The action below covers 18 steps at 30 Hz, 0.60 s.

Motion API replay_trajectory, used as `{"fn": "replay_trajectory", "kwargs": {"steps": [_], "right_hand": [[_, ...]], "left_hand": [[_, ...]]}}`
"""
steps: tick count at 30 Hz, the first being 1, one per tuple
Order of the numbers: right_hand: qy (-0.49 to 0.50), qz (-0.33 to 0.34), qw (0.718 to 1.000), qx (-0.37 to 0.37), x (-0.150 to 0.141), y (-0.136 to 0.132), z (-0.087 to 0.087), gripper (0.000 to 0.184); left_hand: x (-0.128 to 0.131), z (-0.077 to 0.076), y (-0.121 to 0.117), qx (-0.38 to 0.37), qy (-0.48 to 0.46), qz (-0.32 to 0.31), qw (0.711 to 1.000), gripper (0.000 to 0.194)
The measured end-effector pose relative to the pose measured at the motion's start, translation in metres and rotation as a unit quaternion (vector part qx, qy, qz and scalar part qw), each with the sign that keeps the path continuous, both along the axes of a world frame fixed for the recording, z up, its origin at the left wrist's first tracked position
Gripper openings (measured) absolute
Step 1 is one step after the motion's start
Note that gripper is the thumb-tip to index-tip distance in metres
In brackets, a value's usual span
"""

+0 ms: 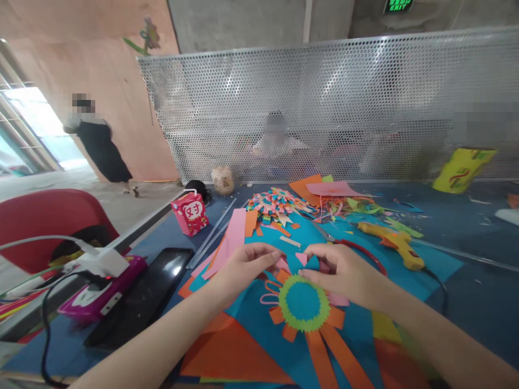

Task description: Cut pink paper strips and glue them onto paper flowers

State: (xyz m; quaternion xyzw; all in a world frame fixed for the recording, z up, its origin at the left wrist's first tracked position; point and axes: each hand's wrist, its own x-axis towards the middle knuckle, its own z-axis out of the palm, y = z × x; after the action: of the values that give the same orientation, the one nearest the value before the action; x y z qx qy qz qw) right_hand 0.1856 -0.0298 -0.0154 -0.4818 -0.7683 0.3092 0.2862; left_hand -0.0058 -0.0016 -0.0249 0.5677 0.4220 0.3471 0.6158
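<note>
A paper rosette (325,302) lies on blue paper in front of me, with a blue centre, a green zigzag ring, and orange loops and two long orange tails below. My left hand (252,263) is closed at its upper left edge, thumb and finger pinching a small pink paper strip (283,265). At the upper right edge, my right hand (343,270) is closed on a small folded blue paper strip (312,263), with pink paper beside it. The fingers partly hide both strips. Thin pink and orange loops stick out on the rosette's left side.
A yellow glue gun (395,243) and red-handled scissors (360,248) lie to the right. Behind are a multicoloured paper pile (275,202) and scraps. At left are a pink drink carton (190,214), a black phone (141,294) and a purple power strip (103,292). A perforated metal screen (324,108) borders the table.
</note>
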Motion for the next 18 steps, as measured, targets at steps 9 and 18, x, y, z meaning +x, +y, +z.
{"fn": "replay_trajectory", "kwargs": {"steps": [9, 18], "right_hand": [[0.009, -0.001, 1.0, -0.019, -0.0009, -0.0013, 0.0013, 0.023], [0.018, -0.003, 1.0, -0.024, -0.0008, -0.0021, 0.0016, 0.023]], "left_hand": [[0.0, 0.0007, 0.0013, -0.003, -0.008, -0.014, 1.0, 0.021], [-0.0006, -0.0023, 0.0015, -0.01, -0.005, -0.005, 1.0, 0.022]]}}
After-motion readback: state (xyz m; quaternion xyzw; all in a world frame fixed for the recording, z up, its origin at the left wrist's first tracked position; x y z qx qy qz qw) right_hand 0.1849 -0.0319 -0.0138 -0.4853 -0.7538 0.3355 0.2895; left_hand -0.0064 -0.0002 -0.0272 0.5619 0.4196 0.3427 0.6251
